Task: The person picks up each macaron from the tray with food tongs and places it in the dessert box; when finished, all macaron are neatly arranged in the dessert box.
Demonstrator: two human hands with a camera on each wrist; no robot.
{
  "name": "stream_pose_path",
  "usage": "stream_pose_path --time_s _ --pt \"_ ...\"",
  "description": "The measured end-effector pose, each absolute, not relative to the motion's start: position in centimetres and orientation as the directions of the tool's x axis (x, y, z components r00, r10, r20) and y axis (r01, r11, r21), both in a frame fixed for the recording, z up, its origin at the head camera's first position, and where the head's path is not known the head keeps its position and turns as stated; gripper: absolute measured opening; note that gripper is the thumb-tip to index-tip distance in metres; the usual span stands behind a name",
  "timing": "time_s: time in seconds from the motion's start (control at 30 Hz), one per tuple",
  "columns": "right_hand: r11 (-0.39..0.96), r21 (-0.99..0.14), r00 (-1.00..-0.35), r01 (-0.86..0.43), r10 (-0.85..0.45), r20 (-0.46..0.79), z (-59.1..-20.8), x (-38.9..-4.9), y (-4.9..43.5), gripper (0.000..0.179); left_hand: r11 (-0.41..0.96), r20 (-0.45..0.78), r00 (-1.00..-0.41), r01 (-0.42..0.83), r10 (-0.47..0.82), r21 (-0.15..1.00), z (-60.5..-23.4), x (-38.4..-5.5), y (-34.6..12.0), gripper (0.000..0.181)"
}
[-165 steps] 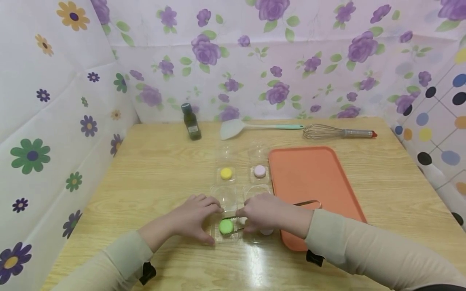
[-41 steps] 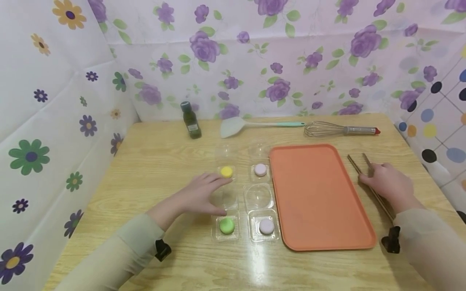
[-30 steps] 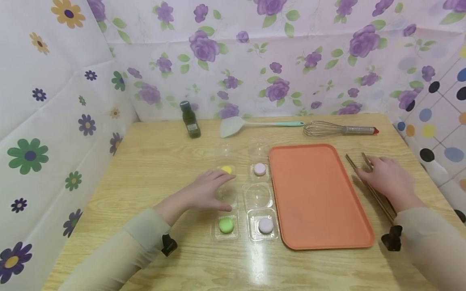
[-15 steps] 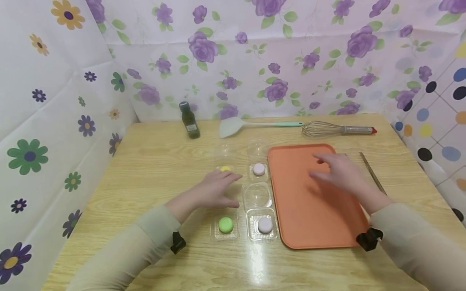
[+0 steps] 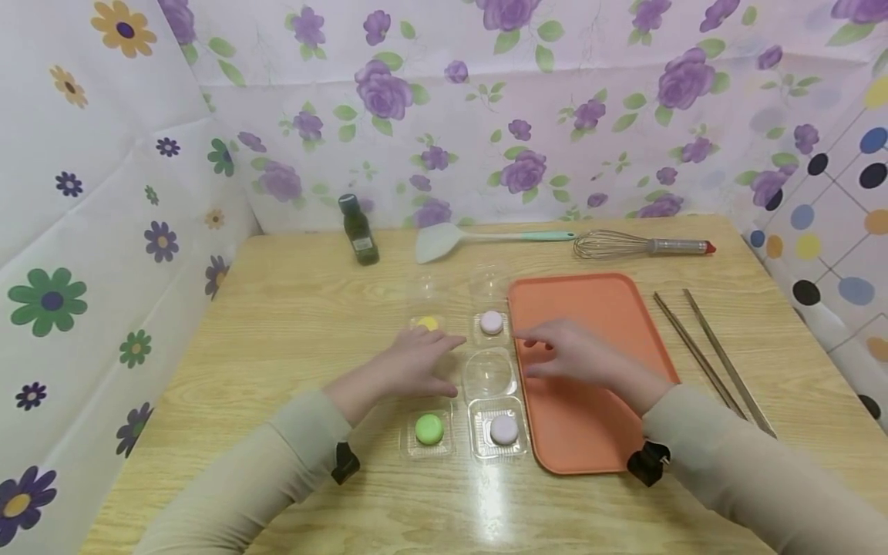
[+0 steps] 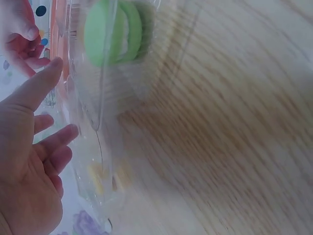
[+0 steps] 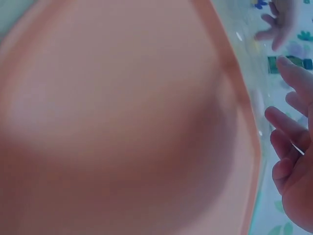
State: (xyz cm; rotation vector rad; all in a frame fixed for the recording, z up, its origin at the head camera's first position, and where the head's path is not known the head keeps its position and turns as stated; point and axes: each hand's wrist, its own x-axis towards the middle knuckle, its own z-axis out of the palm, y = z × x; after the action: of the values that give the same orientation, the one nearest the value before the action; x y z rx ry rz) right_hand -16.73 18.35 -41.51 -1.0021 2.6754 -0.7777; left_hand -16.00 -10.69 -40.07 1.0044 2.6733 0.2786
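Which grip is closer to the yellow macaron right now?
Left. The left grip is just on the wearer's side of the yellow macaron, partly hiding it in the head view. The right grip is farther right, over the orange tray.

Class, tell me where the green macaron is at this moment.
In the head view, the green macaron sits in a clear container below centre, left of the nearer lilac macaron and below the left hand.

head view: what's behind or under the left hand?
Behind the left hand, the far part of a yellow macaron shows in a clear container. The macaron's near part is covered, as is whatever lies directly beneath the hand.
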Motion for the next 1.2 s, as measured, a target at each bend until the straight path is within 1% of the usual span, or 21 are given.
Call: stream_pose_path --time_s 0.17,0.63,0.77,0.9,1.0,1.1,1.2 --pt "0.616 -0.527 -0.734 -0.585 -0.678 0.021 -42.3 -16.6 17.3 0.057 0.726 -0.171 -0.708 0.645 0.685 0.240 -40.5 -16.0 -10.5 0.085" --pt "0.631 -0.577 -0.759 -0.519 -0.651 -0.028 -43.0 -16.0 16.1 0.060 0.712 -0.200 -0.684 0.664 0.702 0.228 -40.7 -16.2 -9.5 0.084" --pt "0.640 -0.577 -0.764 -0.507 -0.643 -0.041 -43.0 -15.9 15.8 0.059 0.720 -0.214 -0.688 0.657 0.694 0.223 -40.7 -16.2 -9.2 0.084" --pt "0.625 -0.631 -0.778 -0.459 -0.626 -0.053 -42.7 -15.8 15.8 0.060 0.730 -0.221 -0.696 0.645 0.683 0.226 -40.5 -16.1 -8.9 0.084" --pt "0.600 -0.668 -0.790 -0.439 -0.612 -0.031 -42.5 -15.8 16.0 0.061 0.735 -0.210 -0.706 0.632 0.677 0.243 -40.2 -16.1 -8.9 0.085" --pt "0.596 -0.664 -0.800 -0.452 -0.600 0.005 -42.5 -15.8 16.1 0.061 0.736 -0.183 -0.716 0.628 0.674 0.253 -40.0 -16.2 -8.9 0.087" --pt "0.597 -0.659 -0.809 -0.457 -0.587 0.029 -42.4 -15.7 16.2 0.061 0.742 -0.161 -0.728 0.628 0.667 0.235 -40.0 -16.2 -8.8 0.091"
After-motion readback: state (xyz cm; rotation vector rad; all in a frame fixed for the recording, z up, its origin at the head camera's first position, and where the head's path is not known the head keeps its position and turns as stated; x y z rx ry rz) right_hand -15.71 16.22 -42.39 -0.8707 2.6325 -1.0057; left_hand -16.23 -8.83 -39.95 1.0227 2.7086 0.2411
